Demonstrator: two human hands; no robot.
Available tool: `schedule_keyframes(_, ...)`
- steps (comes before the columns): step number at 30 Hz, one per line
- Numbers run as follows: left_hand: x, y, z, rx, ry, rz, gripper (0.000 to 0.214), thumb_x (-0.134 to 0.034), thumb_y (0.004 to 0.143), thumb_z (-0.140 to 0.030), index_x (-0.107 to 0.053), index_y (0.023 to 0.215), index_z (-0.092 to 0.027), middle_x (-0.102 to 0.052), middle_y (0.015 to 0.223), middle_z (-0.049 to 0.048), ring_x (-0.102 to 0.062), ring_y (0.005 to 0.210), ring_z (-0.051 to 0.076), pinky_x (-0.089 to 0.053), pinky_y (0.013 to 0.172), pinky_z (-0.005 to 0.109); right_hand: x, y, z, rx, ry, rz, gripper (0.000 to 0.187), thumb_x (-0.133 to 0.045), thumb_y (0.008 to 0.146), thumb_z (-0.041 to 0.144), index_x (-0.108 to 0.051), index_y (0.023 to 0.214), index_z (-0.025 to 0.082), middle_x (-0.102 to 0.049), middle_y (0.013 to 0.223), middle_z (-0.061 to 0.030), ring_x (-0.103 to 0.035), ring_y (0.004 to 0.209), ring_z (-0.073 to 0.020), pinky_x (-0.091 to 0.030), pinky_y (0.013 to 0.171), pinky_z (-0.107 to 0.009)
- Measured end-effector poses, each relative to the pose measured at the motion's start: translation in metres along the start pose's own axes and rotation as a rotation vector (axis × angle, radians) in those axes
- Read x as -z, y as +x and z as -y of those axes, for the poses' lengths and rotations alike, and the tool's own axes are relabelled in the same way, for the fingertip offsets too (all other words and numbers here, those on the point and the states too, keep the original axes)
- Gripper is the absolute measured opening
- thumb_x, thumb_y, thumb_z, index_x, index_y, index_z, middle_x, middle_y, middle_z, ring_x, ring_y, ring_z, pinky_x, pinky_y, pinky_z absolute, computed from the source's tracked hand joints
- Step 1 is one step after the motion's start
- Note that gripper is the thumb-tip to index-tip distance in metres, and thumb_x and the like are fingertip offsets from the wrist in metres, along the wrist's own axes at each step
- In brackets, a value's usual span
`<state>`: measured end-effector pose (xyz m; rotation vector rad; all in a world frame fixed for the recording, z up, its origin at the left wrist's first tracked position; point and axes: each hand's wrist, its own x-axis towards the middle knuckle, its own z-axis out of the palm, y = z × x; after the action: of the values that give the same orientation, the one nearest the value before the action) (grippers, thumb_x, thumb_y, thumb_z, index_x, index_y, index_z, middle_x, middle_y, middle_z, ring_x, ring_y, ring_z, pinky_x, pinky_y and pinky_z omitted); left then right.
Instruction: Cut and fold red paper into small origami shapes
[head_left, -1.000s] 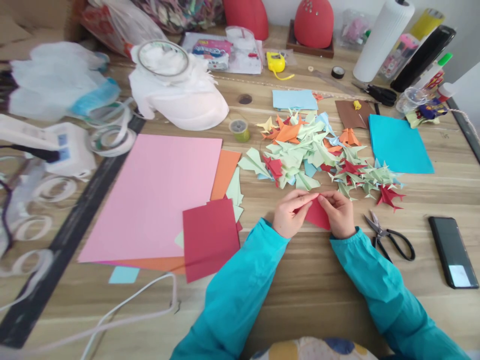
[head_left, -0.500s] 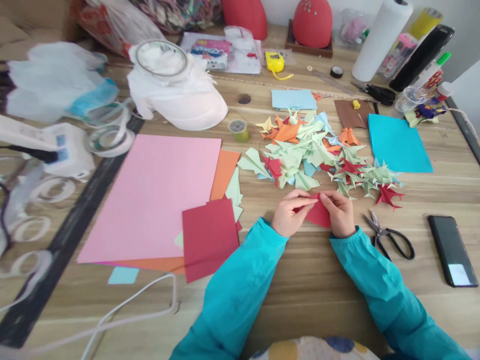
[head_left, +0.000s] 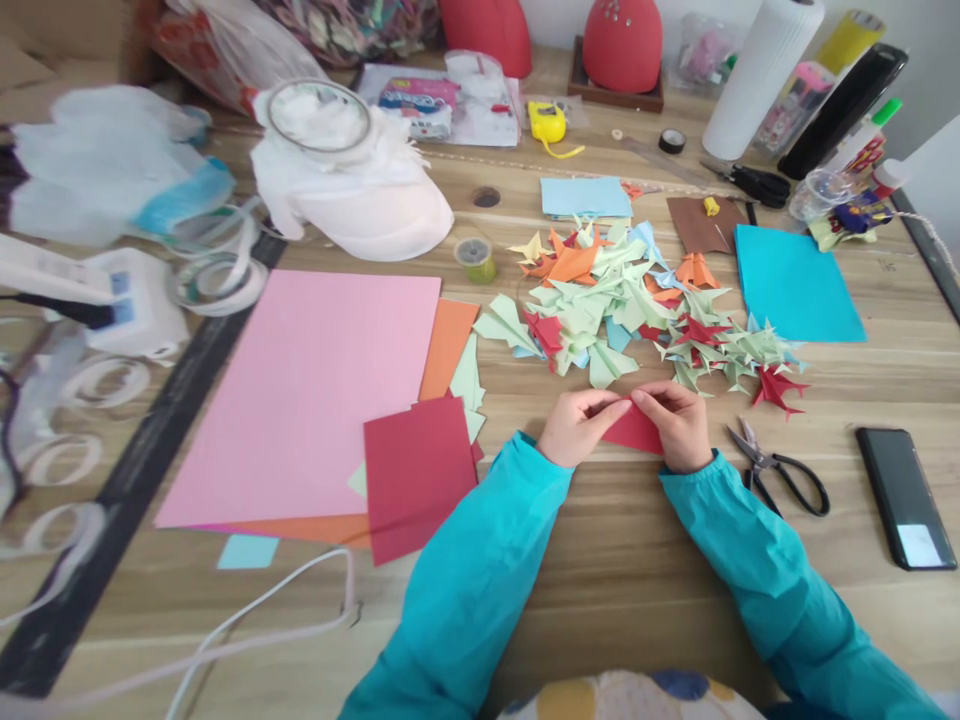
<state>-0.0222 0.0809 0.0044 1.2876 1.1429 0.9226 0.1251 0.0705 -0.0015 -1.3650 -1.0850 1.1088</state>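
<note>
My left hand [head_left: 574, 428] and my right hand [head_left: 679, 425] meet over the wooden table [head_left: 622, 570], both pinched on one small piece of red paper [head_left: 634, 432] folded between them. Fingertips of both hands touch at its upper edge. Just beyond the hands lies a heap of folded paper shapes [head_left: 637, 310] in pale green, orange, red and light blue. Both arms wear teal sleeves.
Black scissors [head_left: 780, 470] and a dark phone [head_left: 904, 497] lie right of my hands. A red sheet [head_left: 418, 478], a pink sheet [head_left: 315, 385] and an orange sheet lie to the left. A turquoise sheet [head_left: 795, 285], a paper roll [head_left: 757, 75] and tape rolls [head_left: 217, 285] stand further off.
My hands stay on the red paper; the fingers have pressed it a little flatter and lower. Nothing else has moved.
</note>
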Motion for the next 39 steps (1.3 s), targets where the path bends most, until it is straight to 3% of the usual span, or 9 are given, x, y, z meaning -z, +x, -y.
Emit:
schedule_keyframes(18, -0.0004, -0.0015, -0.0002, 0.016, -0.003, 0.061, 0.031, -0.06, 0.074, -0.041, -0.07, 0.075, -0.011, -0.065, 0.062, 0.0026, -0.054, 0.057, 0.012, -0.042, 0.051, 0.022, 0.0006, 0.0005, 0.004, 0.116, -0.014, 0.103, 0.007, -0.07, 0.07, 0.026, -0.068, 0.069, 0.02, -0.061, 0.064, 0.0009, -0.053, 0.061, -0.0112, -0.042, 0.057, -0.025)
schedule_keyframes(24, -0.0001, 0.0003, 0.0038, 0.015, -0.014, -0.001, 0.024, -0.062, 0.073, -0.036, -0.069, 0.073, -0.013, -0.066, 0.064, 0.003, -0.057, 0.059, 0.014, -0.044, 0.053, 0.023, 0.0018, -0.0014, 0.0038, 0.065, 0.016, 0.108, 0.007, -0.066, 0.074, 0.027, -0.07, 0.073, 0.022, -0.064, 0.071, 0.0003, -0.057, 0.067, -0.0122, -0.045, 0.063, -0.025)
schedule_keyframes(29, -0.0029, 0.0016, 0.0071, 0.016, -0.087, -0.08, 0.024, -0.063, 0.072, -0.033, -0.068, 0.082, -0.012, -0.068, 0.071, 0.0054, -0.061, 0.065, 0.015, -0.048, 0.06, 0.024, 0.0015, -0.0013, -0.0002, 0.034, 0.003, 0.108, 0.009, -0.068, 0.072, 0.027, -0.07, 0.079, 0.022, -0.067, 0.075, -0.0006, -0.06, 0.07, -0.0136, -0.047, 0.066, -0.027)
schedule_keyframes(34, -0.0067, 0.0, 0.0063, -0.073, -0.197, -0.09, 0.029, -0.068, 0.068, -0.027, -0.065, 0.094, -0.014, -0.069, 0.086, 0.0072, -0.064, 0.079, 0.016, -0.052, 0.073, 0.026, -0.0005, -0.0003, -0.0003, 0.002, 0.003, 0.044, 0.011, -0.069, 0.07, 0.03, -0.069, 0.075, 0.02, -0.068, 0.072, -0.0011, -0.059, 0.066, -0.0136, -0.048, 0.061, -0.027)
schedule_keyframes(39, -0.0068, -0.0013, 0.0026, -0.104, -0.159, -0.125, 0.024, -0.07, 0.067, -0.024, -0.068, 0.089, -0.015, -0.069, 0.087, 0.0066, -0.064, 0.077, 0.016, -0.054, 0.07, 0.026, -0.0016, 0.0, 0.0002, 0.007, -0.009, 0.044, 0.014, -0.07, 0.069, 0.032, -0.068, 0.075, 0.02, -0.068, 0.07, -0.0013, -0.06, 0.064, -0.0142, -0.049, 0.06, -0.027)
